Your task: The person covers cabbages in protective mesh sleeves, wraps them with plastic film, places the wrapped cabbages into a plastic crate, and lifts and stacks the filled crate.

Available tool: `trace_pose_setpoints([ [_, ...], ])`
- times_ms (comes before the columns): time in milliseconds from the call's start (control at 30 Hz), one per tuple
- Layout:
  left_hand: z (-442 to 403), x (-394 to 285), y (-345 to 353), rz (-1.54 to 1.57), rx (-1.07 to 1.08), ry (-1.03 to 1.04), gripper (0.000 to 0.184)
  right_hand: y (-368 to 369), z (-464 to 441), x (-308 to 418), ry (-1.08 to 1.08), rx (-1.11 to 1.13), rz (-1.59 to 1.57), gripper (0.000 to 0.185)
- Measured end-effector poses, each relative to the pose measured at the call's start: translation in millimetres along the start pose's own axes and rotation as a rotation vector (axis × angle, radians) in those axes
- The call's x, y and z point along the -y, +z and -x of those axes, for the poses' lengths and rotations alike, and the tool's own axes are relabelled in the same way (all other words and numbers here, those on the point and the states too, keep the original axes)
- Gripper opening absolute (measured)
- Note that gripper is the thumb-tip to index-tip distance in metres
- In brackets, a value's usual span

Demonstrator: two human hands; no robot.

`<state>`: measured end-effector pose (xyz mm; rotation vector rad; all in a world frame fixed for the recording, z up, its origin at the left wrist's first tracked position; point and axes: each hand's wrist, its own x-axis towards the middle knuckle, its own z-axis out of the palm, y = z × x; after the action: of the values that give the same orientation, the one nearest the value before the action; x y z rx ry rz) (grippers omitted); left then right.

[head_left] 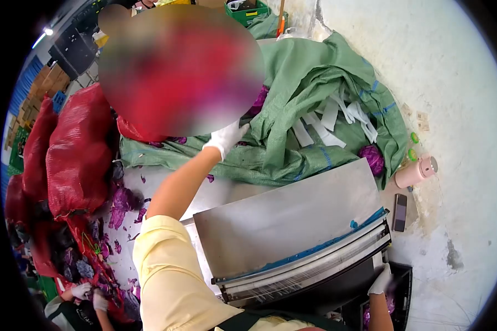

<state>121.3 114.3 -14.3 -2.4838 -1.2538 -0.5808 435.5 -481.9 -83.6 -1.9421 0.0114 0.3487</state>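
My left hand [226, 138], in a white glove, reaches forward to the near edge of a green woven sack [298, 71]. Its thumb side stands apart, while a blurred patch hides the other fingers. My right hand [380, 279], also gloved, is low at the right end of a film-wrapping machine [287, 220], beside a black crate [407, 287]; its fingers are too unclear to read. The machine has a bare metal top and a film roll along its near side. Purple cabbage [372, 159] and white strips [321, 128] lie in the sack's folds.
Full red mesh sacks [80, 149] stand at left. Loose purple leaves [121, 201] are scattered beside them. At lower left, another person's gloved hands [100, 301] are among cabbages. A pink bottle [416, 172] and a phone [400, 212] lie by the white wall [453, 138].
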Motion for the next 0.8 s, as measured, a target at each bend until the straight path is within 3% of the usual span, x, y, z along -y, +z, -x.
trace_pose_setpoints([
  [67, 20, 2, -17, 0.184, -0.013, -0.123, 0.072, -6, -2, 2, -0.033, 0.027, 0.031, 0.029],
  [100, 20, 7, -31, 0.341, -0.225, -0.122, 0.066, -9, -1, 1, -0.012, 0.050, -0.017, 0.029],
  [200, 5, 27, -49, 0.233, -0.296, -0.109, 0.078, -4, 8, 1, 0.037, 0.034, -0.092, 0.028],
  [233, 5, 40, -33, 0.471, -0.163, -0.055, 0.087, -6, 6, -2, 0.024, 0.037, -0.076, 0.028],
  [333, 34, 53, 53, 0.860, 0.255, 0.092, 0.087, -5, 7, -15, -0.003, 0.016, -0.043, 0.030],
  [467, 47, 22, -23, 0.428, 0.450, -0.106, 0.078, -3, 12, -1, -0.036, 0.031, -0.008, 0.030],
  [500, 52, 22, -22, 0.416, 0.378, -0.109, 0.077, -6, 11, 1, -0.003, 0.051, -0.034, 0.030],
  [600, 66, 37, 13, 0.583, 0.252, -0.041, 0.073, -8, 12, 6, 0.028, 0.069, -0.062, 0.029],
  [633, 67, 37, 18, 0.689, 0.087, 0.007, 0.064, -7, 14, 8, 0.031, 0.067, -0.058, 0.028],
  [700, 68, 33, 27, 0.750, 0.068, -0.041, 0.059, -5, 16, 11, 0.031, 0.068, -0.058, 0.028],
  [800, 69, 27, 32, 0.780, 0.142, -0.151, 0.068, -2, 12, 10, 0.028, 0.063, -0.082, 0.027],
])
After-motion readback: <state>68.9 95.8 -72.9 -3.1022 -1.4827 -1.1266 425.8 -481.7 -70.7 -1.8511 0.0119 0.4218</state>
